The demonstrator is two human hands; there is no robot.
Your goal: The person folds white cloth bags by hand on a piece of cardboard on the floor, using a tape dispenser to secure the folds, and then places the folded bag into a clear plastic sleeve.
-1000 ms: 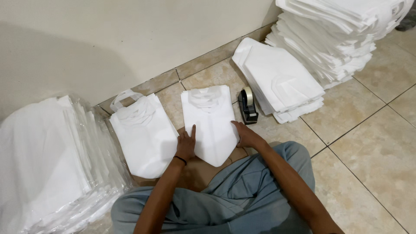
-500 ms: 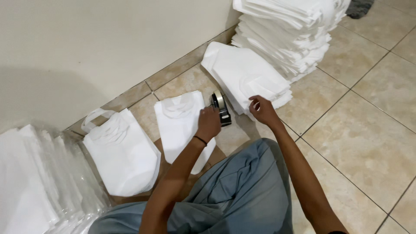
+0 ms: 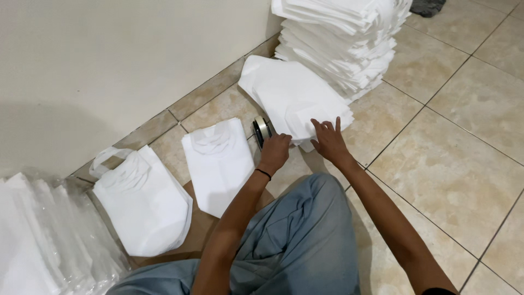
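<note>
Two bare forearms reach up from the lower middle of the frame, over grey-blue trousers (image 3: pixel 295 240). At centre frame the left hand (image 3: pixel 274 153), a dark band at its wrist, is curled with its fingers at the near edge of a small pile of white bags (image 3: pixel 295 98); whether it has pinched a layer I cannot tell. Just beside it the right hand (image 3: pixel 329 141) lies flat and open on the same pile, fingers spread, holding nothing. A tape dispenser (image 3: pixel 262 130) sits just left of the left hand. These bags look thin, light and floppy, so a layer is best lifted by pinching its near edge or corner. Left of centre lies one folded white bag (image 3: pixel 218 164), further left another with loop handles (image 3: pixel 142 202). Top right stands a tall stack of white bags (image 3: pixel 344 43).
</note>
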